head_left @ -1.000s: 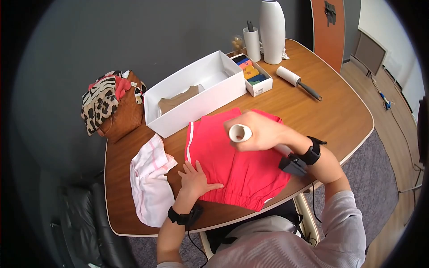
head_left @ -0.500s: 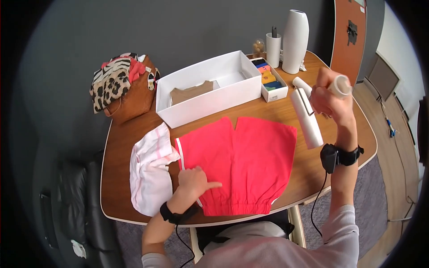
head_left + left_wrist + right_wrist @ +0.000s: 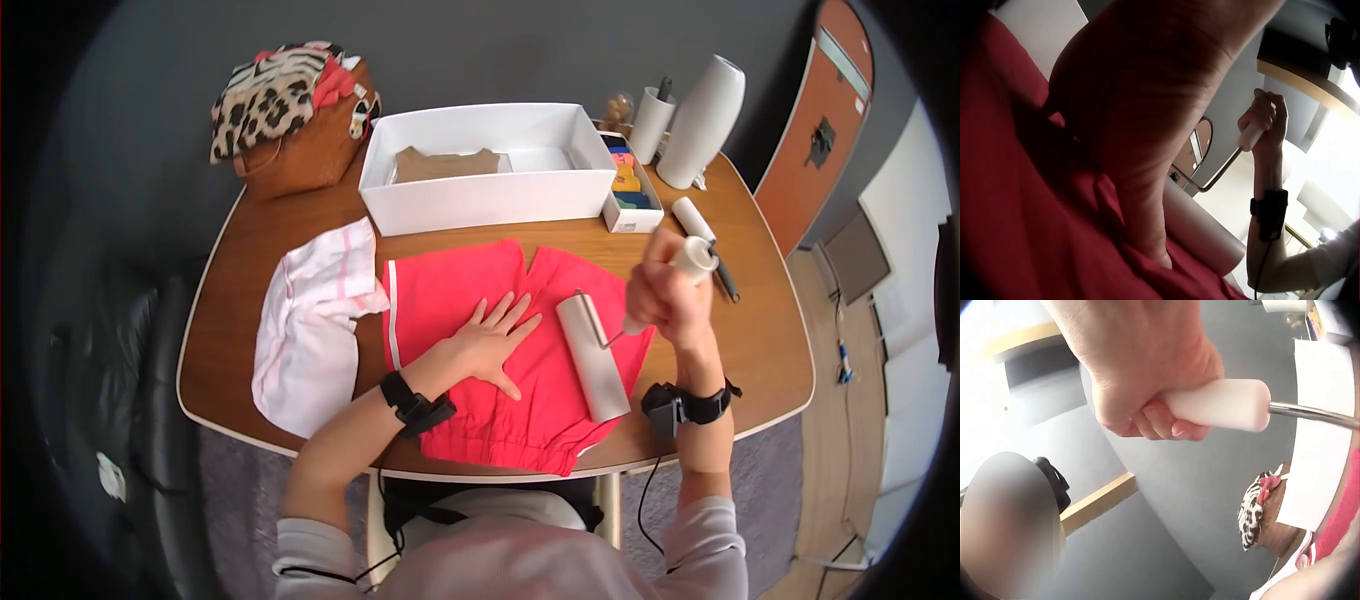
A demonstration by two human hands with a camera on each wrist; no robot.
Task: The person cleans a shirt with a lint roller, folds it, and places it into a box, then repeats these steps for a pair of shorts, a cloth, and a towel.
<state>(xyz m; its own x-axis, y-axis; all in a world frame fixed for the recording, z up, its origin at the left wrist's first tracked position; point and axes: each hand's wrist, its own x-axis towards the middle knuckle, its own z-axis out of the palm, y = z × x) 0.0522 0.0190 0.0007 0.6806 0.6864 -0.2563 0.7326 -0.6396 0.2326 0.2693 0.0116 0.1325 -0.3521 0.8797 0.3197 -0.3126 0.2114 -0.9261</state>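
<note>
Red shorts (image 3: 450,290) with a white side stripe lie spread on the table, their gathered waistband towards the person. My left hand (image 3: 490,345) rests on the middle of them, palm down with fingers spread; the left wrist view shows its thumb (image 3: 1147,231) against the red cloth. To its right, a lint roller (image 3: 595,365) has its wide silver-white cylinder over the right leg of the shorts. My right hand (image 3: 668,295) grips the roller's white handle (image 3: 1225,405), fingers curled round it, with a bent metal rod (image 3: 1310,414) running from the handle.
A folded white-and-pink cloth (image 3: 310,335) lies at left. Behind the shorts stands a white box (image 3: 490,205) holding a brown garment (image 3: 445,165). A brown bag (image 3: 305,165), a small box (image 3: 635,220) of coloured cloths, a smaller lint roller (image 3: 695,220) and a vase (image 3: 700,125) stand around.
My right hand swung the lint roller off to the right of the shorts, then back over their right leg. My left hand moved from the left edge to the middle and spread its fingers.
</note>
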